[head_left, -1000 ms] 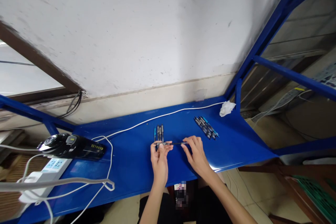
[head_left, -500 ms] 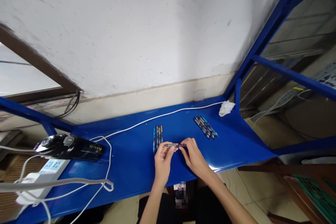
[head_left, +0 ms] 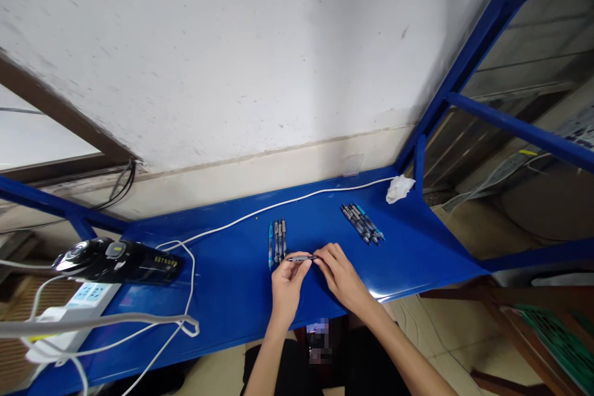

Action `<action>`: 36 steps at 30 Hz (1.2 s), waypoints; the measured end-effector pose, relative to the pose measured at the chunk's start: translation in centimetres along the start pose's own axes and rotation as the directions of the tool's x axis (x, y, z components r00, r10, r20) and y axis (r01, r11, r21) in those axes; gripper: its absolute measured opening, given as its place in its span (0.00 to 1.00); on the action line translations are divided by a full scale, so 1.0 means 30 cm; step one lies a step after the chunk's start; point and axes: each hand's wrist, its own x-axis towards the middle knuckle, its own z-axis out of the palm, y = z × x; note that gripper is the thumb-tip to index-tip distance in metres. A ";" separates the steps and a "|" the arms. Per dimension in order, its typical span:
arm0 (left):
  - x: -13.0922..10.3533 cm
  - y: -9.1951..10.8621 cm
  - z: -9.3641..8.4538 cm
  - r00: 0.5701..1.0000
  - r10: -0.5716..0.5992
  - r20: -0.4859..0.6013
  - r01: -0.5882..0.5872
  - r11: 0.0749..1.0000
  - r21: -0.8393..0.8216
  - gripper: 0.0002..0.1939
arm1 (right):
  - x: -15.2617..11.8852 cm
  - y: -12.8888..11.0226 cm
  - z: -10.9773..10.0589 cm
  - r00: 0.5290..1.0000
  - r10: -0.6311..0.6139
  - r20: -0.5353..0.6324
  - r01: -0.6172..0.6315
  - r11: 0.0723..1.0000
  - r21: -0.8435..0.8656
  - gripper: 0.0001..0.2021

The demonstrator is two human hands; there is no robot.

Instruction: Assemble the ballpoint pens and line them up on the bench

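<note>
Both my hands hold one grey pen [head_left: 302,258] level, just above the blue shelf [head_left: 232,284]. My left hand [head_left: 288,288] pinches its left part and my right hand [head_left: 341,278] pinches its right end. Just beyond my left hand, three pens [head_left: 276,241] lie side by side on the shelf, pointing away from me. A bundle of several dark and blue pens [head_left: 363,224] lies further right, past my right hand.
A white cable [head_left: 260,213] runs across the back of the shelf. At the left sit a black device [head_left: 118,262] and a white power strip [head_left: 69,315] with looped cables. A crumpled white tissue [head_left: 399,188] rests at the far right corner. A blue frame rises on the right.
My hands have drawn closer together along the pen, and the visible length between them has shortened. My left hand has shifted slightly right, away from the three lying pens.
</note>
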 end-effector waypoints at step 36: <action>0.002 0.011 0.001 0.998 0.038 0.055 -0.042 0.997 0.061 0.14 | -0.020 0.017 0.017 0.999 0.035 0.008 -0.036 0.994 0.104 0.08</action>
